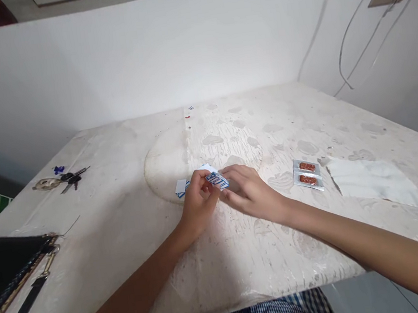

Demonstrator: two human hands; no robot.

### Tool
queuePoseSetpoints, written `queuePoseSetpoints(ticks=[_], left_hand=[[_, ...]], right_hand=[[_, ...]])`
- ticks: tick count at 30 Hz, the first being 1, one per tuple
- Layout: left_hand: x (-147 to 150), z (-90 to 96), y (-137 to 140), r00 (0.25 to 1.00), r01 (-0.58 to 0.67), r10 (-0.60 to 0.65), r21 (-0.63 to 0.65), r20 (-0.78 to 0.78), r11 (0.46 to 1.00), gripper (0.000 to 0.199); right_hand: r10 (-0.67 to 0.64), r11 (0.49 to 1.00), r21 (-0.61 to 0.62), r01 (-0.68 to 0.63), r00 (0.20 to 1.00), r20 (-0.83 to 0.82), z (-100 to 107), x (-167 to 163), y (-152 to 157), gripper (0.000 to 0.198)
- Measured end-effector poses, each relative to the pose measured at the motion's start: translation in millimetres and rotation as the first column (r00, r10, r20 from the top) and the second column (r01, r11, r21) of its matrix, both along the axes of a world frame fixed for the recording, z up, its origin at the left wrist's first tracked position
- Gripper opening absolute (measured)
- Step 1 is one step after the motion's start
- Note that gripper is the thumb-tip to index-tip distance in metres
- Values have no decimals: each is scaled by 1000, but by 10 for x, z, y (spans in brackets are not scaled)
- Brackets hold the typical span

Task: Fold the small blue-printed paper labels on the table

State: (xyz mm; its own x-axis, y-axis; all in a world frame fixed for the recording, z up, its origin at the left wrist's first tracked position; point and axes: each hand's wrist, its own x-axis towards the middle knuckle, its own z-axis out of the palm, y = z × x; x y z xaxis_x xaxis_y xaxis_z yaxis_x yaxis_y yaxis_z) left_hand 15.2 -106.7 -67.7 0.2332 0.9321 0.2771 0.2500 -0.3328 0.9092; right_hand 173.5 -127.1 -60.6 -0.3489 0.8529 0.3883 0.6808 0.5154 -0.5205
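Note:
My left hand (200, 198) pinches a small blue-and-white printed carton (218, 180) between thumb and fingers, just above the table. At the carton's right end is my right hand (250, 192), its bent fingers and thumb closing on the edge. A white flap stands up at the carton's far side. Left of my left hand shows another blue-striped piece with a white face (181, 187); my fingers hide whether it joins the carton. To the right lies a silver blister pack (307, 175) with two reddish-brown pieces in it.
A white cloth or paper sheet (376, 180) lies at the right. Keys (71, 178) with a fob and a small blue object (59, 170) sit at the left, beyond a black pouch (12, 269) with a strap. Wires (365, 41) hang on the right wall.

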Motion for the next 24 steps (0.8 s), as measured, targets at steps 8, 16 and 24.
queuePoseSetpoints(ticks=[8, 16, 24], left_hand=[[35, 63, -92, 984, 20, -9, -57, 181, 998, 22], [-43, 213, -133, 995, 90, -77, 242, -64, 966, 10], [-72, 350, -308, 977, 133, -142, 69, 156, 989, 6]], right_hand=[[26, 985, 170, -2, 990, -138, 83, 36, -34, 6], [33, 884, 460, -83, 993, 117, 155, 112, -20, 11], [280, 930, 316, -186, 917, -284, 259, 99, -141, 7]])
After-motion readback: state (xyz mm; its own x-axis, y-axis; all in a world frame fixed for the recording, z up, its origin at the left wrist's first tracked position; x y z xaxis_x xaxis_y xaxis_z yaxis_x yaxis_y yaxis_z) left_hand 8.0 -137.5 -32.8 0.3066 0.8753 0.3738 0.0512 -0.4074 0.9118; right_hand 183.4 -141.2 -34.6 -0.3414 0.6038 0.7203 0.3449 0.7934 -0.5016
